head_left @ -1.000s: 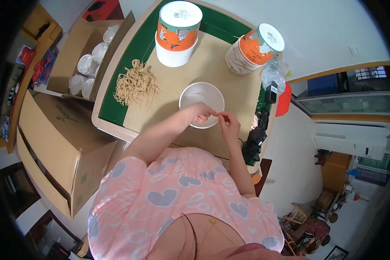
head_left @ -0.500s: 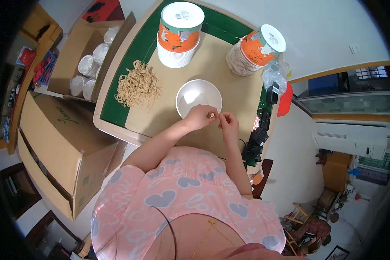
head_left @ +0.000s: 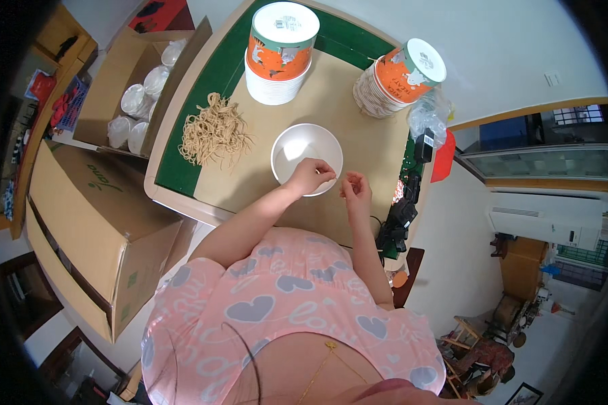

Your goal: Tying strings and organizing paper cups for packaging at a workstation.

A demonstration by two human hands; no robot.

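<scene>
A white paper tub (head_left: 292,144) stands mouth up on the table in front of me, its inside bare where I can see it. My left hand (head_left: 309,177) covers the tub's near right rim, thumb and fingers pinched together. Whatever lies between those fingertips is too small to make out. Just right of the tub, my right hand (head_left: 356,187) is raised with its fingers curled in; its grip is also unclear. A small gap separates the two hands. To the left lies a tangled pile of beige cords (head_left: 215,131).
Behind the tub rises a stack of paper tubs (head_left: 281,61), orange and green on top. Another tub stack (head_left: 398,77) leans at the back right, beige cord along its side. Black adapters (head_left: 404,214) line the right edge. Cardboard boxes (head_left: 94,216) stand left of the table (head_left: 189,214).
My hands, close together before, have moved slightly apart. The left has shifted left over the tub's rim. The tub sits slightly farther left in the view.
</scene>
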